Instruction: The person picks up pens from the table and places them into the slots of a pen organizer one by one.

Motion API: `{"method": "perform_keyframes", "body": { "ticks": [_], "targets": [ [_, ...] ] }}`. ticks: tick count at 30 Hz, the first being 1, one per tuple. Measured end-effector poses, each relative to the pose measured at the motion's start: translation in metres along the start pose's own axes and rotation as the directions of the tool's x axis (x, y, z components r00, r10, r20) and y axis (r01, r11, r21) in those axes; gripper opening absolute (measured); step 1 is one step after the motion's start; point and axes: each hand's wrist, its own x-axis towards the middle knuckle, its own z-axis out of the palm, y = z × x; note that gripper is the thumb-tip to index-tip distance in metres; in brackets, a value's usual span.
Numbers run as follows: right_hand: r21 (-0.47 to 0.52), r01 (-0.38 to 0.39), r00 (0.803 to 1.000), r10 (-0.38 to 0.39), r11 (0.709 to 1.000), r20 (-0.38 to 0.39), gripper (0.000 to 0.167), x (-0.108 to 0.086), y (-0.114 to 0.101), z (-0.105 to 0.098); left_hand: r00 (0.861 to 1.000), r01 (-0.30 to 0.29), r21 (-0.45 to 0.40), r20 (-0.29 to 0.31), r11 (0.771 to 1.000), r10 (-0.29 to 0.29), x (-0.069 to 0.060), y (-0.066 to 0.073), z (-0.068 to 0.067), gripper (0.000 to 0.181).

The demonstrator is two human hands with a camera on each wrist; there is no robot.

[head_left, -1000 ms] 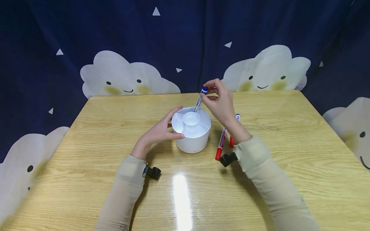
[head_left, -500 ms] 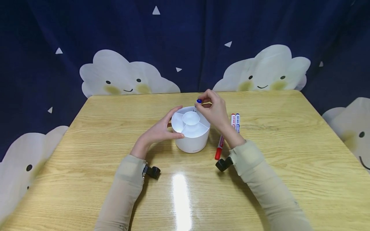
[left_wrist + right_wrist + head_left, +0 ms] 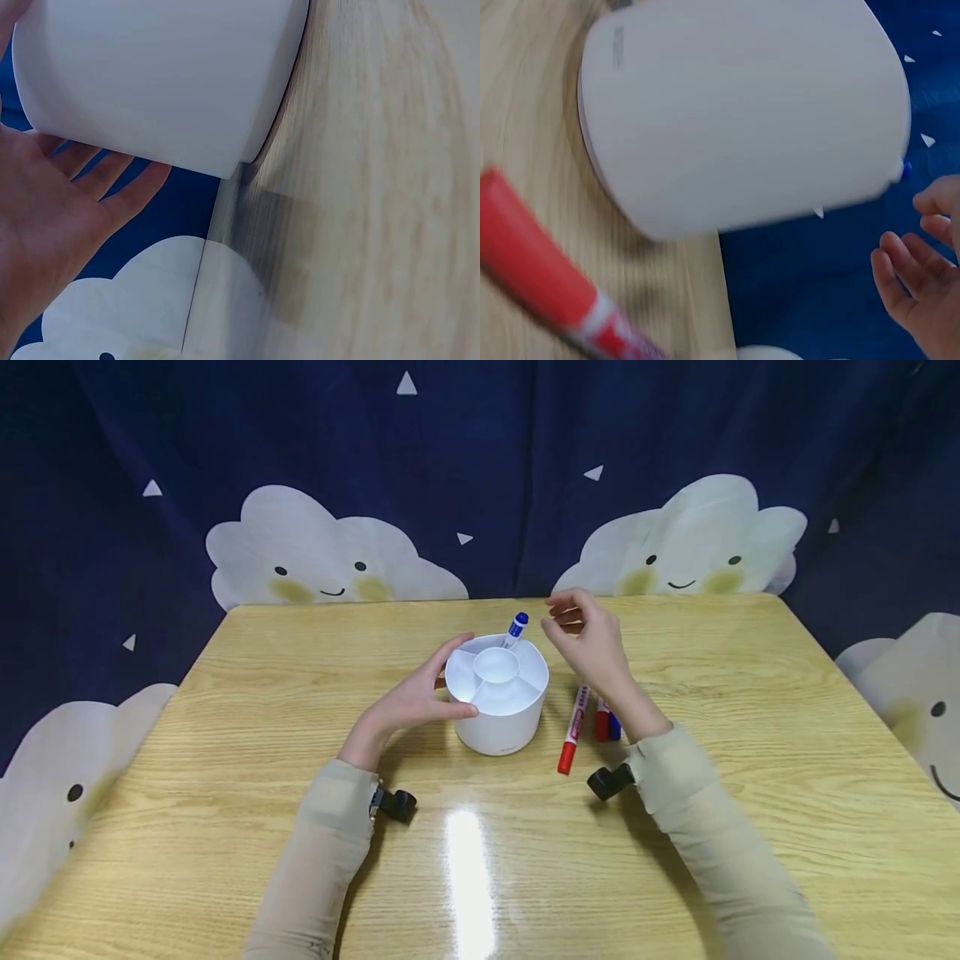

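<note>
A round white pen organizer [image 3: 498, 733] with a central cup and divided compartments stands on the table. My left hand [image 3: 408, 700] grips its left side, thumb at the front rim and fingers round the back; the left wrist view shows those fingers [image 3: 120, 176] against its wall. A blue-capped marker [image 3: 516, 628] leans in the rear compartment, cap above the rim. Right of it my right hand [image 3: 588, 639] hovers with loosely bent fingers and nothing in them. Below that hand lie a red marker [image 3: 574, 727], another red marker [image 3: 602, 723] and a blue marker [image 3: 615, 727], partly hidden by the wrist.
The wooden table [image 3: 300, 693] reaches back to a dark blue curtain [image 3: 480, 460] with cloud prints. In the right wrist view a red marker cap [image 3: 532, 247] looms close to the camera, beside the organizer.
My right hand lowered the blue-capped marker into the rear compartment, let go of it and moved off to the right. My left hand and the organizer have stayed in place.
</note>
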Motion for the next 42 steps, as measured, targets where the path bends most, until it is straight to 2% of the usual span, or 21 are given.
{"method": "perform_keyframes", "body": {
  "ticks": [5, 11, 17, 24, 29, 33, 36, 42],
  "targets": [
    [-0.090, -0.033, 0.999, 0.031, 0.995, -0.028, 0.024, 0.002, 0.013, -0.020, 1.000, 0.004, 0.005, -0.002, 1.000, -0.004, 0.001, 0.001, -0.001, 0.095],
    [-0.177, -0.127, 0.991, 0.131, 0.976, 0.012, 0.029, 0.003, 0.035, -0.036, 1.000, 0.002, 0.006, -0.002, 1.000, -0.002, 0.000, 0.002, -0.002, 0.094],
    [-0.292, -0.149, 0.983, 0.172, 0.945, 0.056, 0.029, -0.001, 0.053, -0.044, 1.000, 0.004, -0.007, -0.003, 1.000, -0.004, 0.000, 0.002, -0.002, 0.095],
    [-0.359, -0.183, 0.970, 0.228, 0.915, 0.086, 0.031, -0.005, 0.068, -0.047, 1.000, 0.002, -0.012, -0.003, 1.000, -0.003, 0.000, 0.003, -0.001, 0.094],
    [-0.452, -0.226, 0.938, 0.318, 0.863, 0.138, 0.037, -0.011, 0.075, -0.047, 1.000, 0.012, -0.016, 0.005, 1.000, -0.012, 0.000, 0.002, 0.000, 0.096],
    [-0.516, -0.247, 0.914, 0.374, 0.820, 0.158, 0.041, -0.015, 0.079, -0.045, 1.000, 0.027, -0.022, 0.001, 0.999, -0.027, 0.004, -0.009, -0.001, 0.097],
    [-0.539, -0.269, 0.894, 0.415, 0.798, 0.169, 0.045, -0.015, 0.081, -0.044, 1.000, 0.028, -0.018, -0.010, 0.999, -0.029, 0.008, -0.019, -0.002, 0.097],
    [-0.555, -0.322, 0.849, 0.493, 0.767, 0.190, 0.052, -0.013, 0.082, -0.043, 1.000, 0.010, -0.008, -0.019, 1.000, -0.010, 0.008, -0.024, -0.001, 0.098]
  ]
}}
